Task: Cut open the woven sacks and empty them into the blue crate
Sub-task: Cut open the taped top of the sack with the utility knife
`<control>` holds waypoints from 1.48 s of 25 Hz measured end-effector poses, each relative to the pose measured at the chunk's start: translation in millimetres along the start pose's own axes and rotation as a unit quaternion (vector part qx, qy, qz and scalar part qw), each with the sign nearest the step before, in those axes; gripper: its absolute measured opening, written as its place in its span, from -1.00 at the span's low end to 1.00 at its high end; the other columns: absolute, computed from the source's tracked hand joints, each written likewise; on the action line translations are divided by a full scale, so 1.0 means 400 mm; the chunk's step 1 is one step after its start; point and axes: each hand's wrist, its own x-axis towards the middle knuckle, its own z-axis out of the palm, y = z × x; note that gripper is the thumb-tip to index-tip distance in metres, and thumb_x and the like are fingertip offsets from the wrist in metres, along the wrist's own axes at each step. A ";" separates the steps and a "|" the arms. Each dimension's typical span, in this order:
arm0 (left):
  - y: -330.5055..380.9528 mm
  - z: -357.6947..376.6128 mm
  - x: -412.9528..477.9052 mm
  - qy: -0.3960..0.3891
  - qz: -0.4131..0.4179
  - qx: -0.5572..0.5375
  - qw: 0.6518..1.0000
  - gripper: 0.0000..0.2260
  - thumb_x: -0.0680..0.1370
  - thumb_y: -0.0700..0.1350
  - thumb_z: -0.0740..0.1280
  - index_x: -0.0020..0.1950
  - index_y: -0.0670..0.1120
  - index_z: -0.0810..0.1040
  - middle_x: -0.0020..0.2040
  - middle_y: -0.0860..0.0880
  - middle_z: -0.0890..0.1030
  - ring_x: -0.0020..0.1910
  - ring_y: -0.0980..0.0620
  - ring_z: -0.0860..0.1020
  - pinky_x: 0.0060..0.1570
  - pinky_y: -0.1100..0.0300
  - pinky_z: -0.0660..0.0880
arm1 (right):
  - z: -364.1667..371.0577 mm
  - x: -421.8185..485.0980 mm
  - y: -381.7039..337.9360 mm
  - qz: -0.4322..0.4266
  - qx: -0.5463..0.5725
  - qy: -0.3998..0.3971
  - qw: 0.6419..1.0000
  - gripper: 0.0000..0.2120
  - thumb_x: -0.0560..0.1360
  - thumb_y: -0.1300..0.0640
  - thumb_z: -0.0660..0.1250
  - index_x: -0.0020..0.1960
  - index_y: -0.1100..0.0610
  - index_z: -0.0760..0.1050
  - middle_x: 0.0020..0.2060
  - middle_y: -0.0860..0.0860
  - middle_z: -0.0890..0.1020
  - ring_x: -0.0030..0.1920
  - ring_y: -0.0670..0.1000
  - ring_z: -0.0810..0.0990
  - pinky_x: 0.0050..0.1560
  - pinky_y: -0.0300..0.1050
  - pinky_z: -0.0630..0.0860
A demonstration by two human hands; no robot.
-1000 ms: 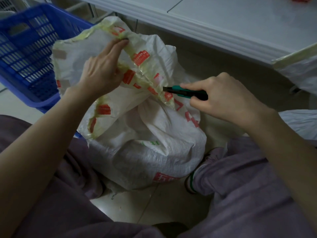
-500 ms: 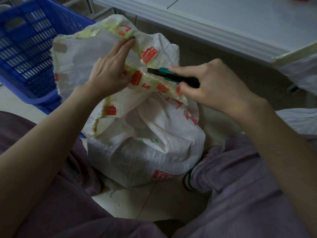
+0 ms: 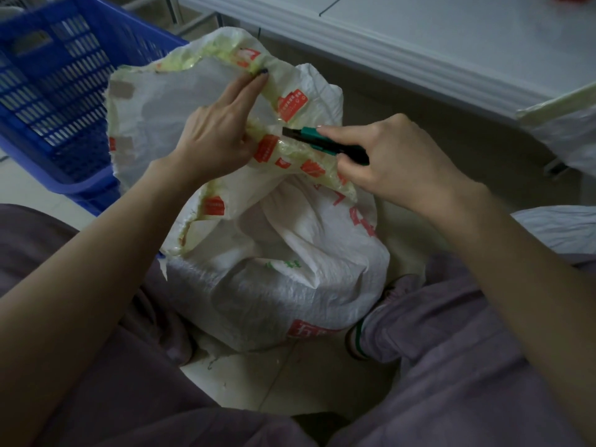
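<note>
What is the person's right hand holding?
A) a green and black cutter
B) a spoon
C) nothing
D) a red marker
A: the right hand grips a green and black cutter, with its tip at the taped edge of the white sack.

I wore loose greyish-purple trousers (image 3: pixel 451 366), a pale shoe (image 3: pixel 392 293) edged in green, and dark polish on a nail of my left hand (image 3: pixel 213 137).
</note>
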 end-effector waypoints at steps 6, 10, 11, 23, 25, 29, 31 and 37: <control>-0.006 0.000 0.004 0.025 0.010 0.023 0.999 -0.35 0.53 -0.13 0.27 0.54 -0.05 0.03 0.52 -0.10 0.12 -0.15 -0.13 0.47 -0.29 0.03 0.42 | 0.017 0.009 0.012 0.027 -0.067 -0.058 0.996 -0.59 0.57 0.02 0.18 0.40 -0.19 0.36 -0.20 0.01 0.47 -0.23 0.00 0.41 -0.21 -0.09 0.39; -0.005 0.006 0.006 0.029 0.002 0.032 0.999 -0.39 0.55 -0.11 0.25 0.54 -0.06 0.04 0.52 -0.09 0.12 -0.10 -0.19 0.51 -0.29 0.03 0.42 | 0.024 -0.012 0.025 0.036 -0.031 -0.054 0.997 -0.59 0.53 0.04 0.23 0.36 -0.19 0.41 -0.36 -0.06 0.39 -0.32 -0.01 0.39 -0.24 -0.13 0.37; -0.005 0.008 0.007 0.027 0.001 0.035 0.999 -0.39 0.55 -0.10 0.25 0.54 -0.06 0.04 0.52 -0.09 0.12 -0.09 -0.20 0.51 -0.29 0.03 0.42 | 0.025 -0.014 0.028 0.037 -0.029 -0.054 0.997 -0.58 0.52 0.05 0.23 0.35 -0.19 0.41 -0.39 -0.08 0.37 -0.38 -0.02 0.38 -0.25 -0.14 0.36; -0.005 0.036 0.011 0.004 -0.020 0.040 0.999 -0.36 0.55 -0.08 0.28 0.54 -0.05 0.02 0.52 -0.08 0.12 -0.03 -0.16 0.51 -0.27 0.09 0.37 | -0.011 -0.048 0.063 0.046 0.053 -0.058 0.996 -0.59 0.42 0.07 0.33 0.24 -0.20 0.51 -0.48 -0.17 0.50 -0.46 -0.06 0.45 -0.42 -0.25 0.34; 0.000 0.040 0.012 0.008 -0.025 0.025 0.999 -0.36 0.55 -0.08 0.28 0.54 -0.05 0.03 0.52 -0.07 0.12 -0.03 -0.15 0.51 -0.25 0.08 0.40 | -0.039 -0.055 0.076 0.051 0.067 -0.058 0.995 -0.60 0.40 0.07 0.33 0.21 -0.21 0.52 -0.47 -0.18 0.53 -0.42 -0.10 0.48 -0.43 -0.27 0.35; 0.007 0.053 0.017 0.015 -0.013 0.000 1.000 -0.37 0.54 -0.09 0.29 0.53 -0.06 0.06 0.51 -0.07 0.15 -0.07 -0.11 0.51 -0.28 0.11 0.39 | -0.059 -0.049 0.082 0.041 0.021 -0.073 0.996 -0.59 0.38 0.02 0.31 0.21 -0.23 0.51 -0.46 -0.10 0.55 -0.46 0.02 0.45 -0.35 -0.07 0.44; -0.005 0.064 0.013 0.013 -0.015 -0.009 1.000 -0.37 0.53 -0.10 0.30 0.53 -0.06 0.07 0.51 -0.07 0.16 -0.04 -0.12 0.52 -0.27 0.11 0.42 | -0.065 -0.052 0.093 0.049 0.033 -0.060 0.996 -0.59 0.37 0.04 0.32 0.20 -0.22 0.52 -0.46 -0.12 0.56 -0.41 0.01 0.48 -0.35 -0.08 0.43; -0.039 0.047 0.017 0.060 -0.122 -0.119 0.984 -0.37 0.50 -0.14 0.32 0.51 -0.10 0.12 0.50 -0.07 0.18 0.34 -0.10 0.35 0.23 -0.01 0.40 | -0.049 -0.083 0.183 0.171 0.301 0.056 0.936 -0.56 0.45 0.22 0.41 0.25 -0.14 0.50 -0.30 0.04 0.66 -0.53 -0.13 0.47 -0.47 -0.27 0.48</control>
